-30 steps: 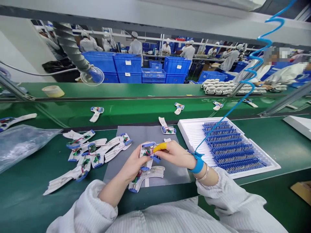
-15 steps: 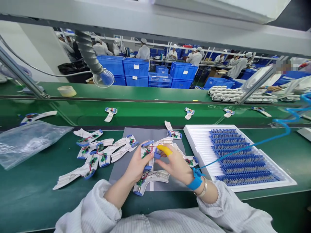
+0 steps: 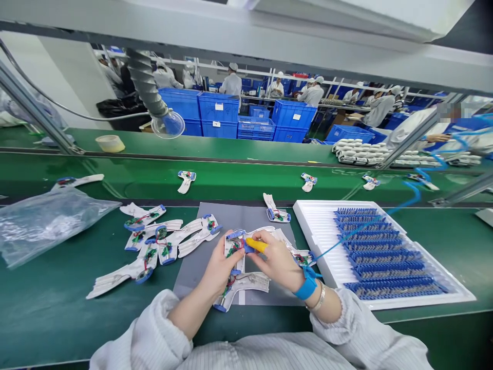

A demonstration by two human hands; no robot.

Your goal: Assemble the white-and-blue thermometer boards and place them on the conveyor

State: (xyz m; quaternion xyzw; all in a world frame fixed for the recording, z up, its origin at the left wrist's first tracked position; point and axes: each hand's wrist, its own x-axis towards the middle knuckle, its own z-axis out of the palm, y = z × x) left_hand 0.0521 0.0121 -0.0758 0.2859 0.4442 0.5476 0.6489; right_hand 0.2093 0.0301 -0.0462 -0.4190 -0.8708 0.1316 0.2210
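My right fingertips (image 3: 265, 237), one in a yellow finger cot (image 3: 256, 245), are pinching a blue clip (image 3: 246, 247) on a white wired circuit strip (image 3: 234, 254). My left hand (image 3: 221, 267) is gripping that strip over the grey mat (image 3: 231, 213), while my right hand (image 3: 277, 262) is working near the white foam tray (image 3: 308, 221).

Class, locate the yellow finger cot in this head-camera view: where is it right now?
The yellow finger cot is on a finger of the right hand, low in the head view, beside the left hand above the grey mat.
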